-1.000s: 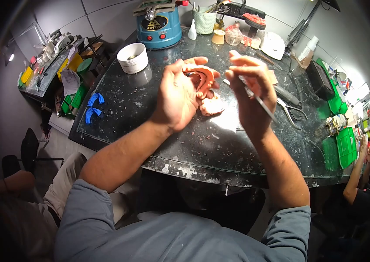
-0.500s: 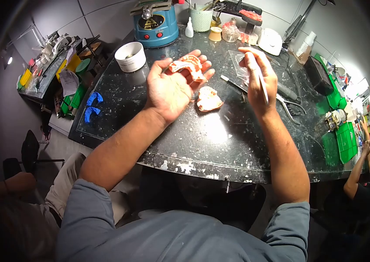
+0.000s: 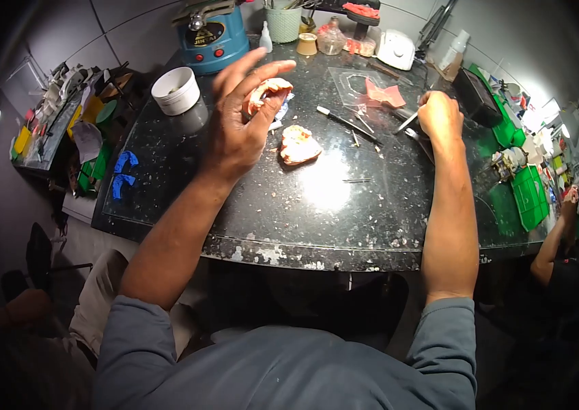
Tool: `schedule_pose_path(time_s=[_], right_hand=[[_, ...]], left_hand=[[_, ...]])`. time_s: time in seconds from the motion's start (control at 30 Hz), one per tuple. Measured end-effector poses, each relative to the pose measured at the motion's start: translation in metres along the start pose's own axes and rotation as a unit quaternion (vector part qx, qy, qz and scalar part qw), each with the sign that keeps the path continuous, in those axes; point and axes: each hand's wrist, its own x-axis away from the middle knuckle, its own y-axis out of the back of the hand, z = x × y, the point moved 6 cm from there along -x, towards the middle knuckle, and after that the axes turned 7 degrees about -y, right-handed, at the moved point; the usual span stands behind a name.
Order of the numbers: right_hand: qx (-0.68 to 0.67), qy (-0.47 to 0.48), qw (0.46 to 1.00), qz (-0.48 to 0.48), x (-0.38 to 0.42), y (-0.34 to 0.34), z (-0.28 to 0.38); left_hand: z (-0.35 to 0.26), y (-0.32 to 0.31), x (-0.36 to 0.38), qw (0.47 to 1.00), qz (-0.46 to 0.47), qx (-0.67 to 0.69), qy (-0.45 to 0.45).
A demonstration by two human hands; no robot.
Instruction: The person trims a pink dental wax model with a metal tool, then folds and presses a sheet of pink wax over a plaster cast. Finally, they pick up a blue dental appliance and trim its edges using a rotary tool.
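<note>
My left hand (image 3: 238, 113) is raised above the table, thumb and fingers closed around an orange-and-white dental model (image 3: 272, 87) with an arch shape; part of it is hidden by the fingers. Below it on the table lies a second dental model (image 3: 300, 145), whitish with orange patches. On the right, my right hand (image 3: 441, 116) is a closed fist, and a slim pale tool (image 3: 407, 123) sticks out from its left side. Pliers (image 3: 420, 141) lie partly hidden behind that forearm. Beside the fist are a pink wax sheet (image 3: 385, 93) and a black pen-like tool (image 3: 347, 125).
A white tub (image 3: 175, 96) and a blue machine (image 3: 213, 41) stand at the back left. Blue arch-shaped pieces (image 3: 124, 174) lie near the left edge. A green holder (image 3: 283, 26) and a glass bottle (image 3: 331, 37) line the back. Another person's arm (image 3: 556, 236) shows far right.
My left hand has turned from palm up to gripping the model upright between thumb and fingers. My right hand has moved right, uncovering the pink sheet. The view has shifted slightly.
</note>
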Motion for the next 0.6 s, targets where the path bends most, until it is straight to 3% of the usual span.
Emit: schedule_pose_path(time_s=[0.07,0.1,0.13,0.2,0.23,0.33,0.4,0.47,0.5,0.53,0.6], right_hand=[[0.021,-0.02,0.998,-0.051,-0.001,-0.007,-0.009],[0.042,-0.035,0.993,-0.101,0.0,-0.008,-0.012],[0.042,-0.036,0.993,-0.102,0.0,-0.012,-0.011],[-0.045,0.032,0.982,-0.182,0.005,-0.006,0.005],[-0.088,0.011,0.991,-0.096,-0.004,-0.01,0.011],[-0.073,0.034,0.996,-0.037,0.008,-0.022,0.027],[-0.133,0.069,0.987,-0.055,-0.002,-0.035,0.025],[-0.376,0.162,0.901,-0.144,0.002,-0.02,0.027],[-0.482,0.165,0.855,-0.102,0.008,-0.016,0.034],[-0.482,0.17,0.854,-0.102,0.007,-0.017,0.04],[-0.648,0.217,0.729,0.032,0.012,-0.022,0.057]], left_hand=[[0.003,0.001,-0.005,0.986,-0.02,0.124,0.107],[0.026,-0.011,0.003,0.929,-0.05,0.304,0.205],[0.04,-0.017,0.01,0.839,-0.075,0.444,0.305],[0.056,-0.022,0.022,0.741,-0.094,0.543,0.385],[0.061,-0.025,0.025,0.711,-0.115,0.562,0.407],[0.059,-0.031,0.024,0.66,-0.123,0.621,0.404],[0.058,-0.038,0.025,0.635,-0.118,0.644,0.41],[0.057,-0.039,0.024,0.61,-0.118,0.666,0.414],[0.055,-0.039,0.024,0.597,-0.112,0.676,0.417],[0.053,-0.04,0.024,0.584,-0.106,0.686,0.421],[0.052,-0.038,0.023,0.594,-0.112,0.677,0.419]])
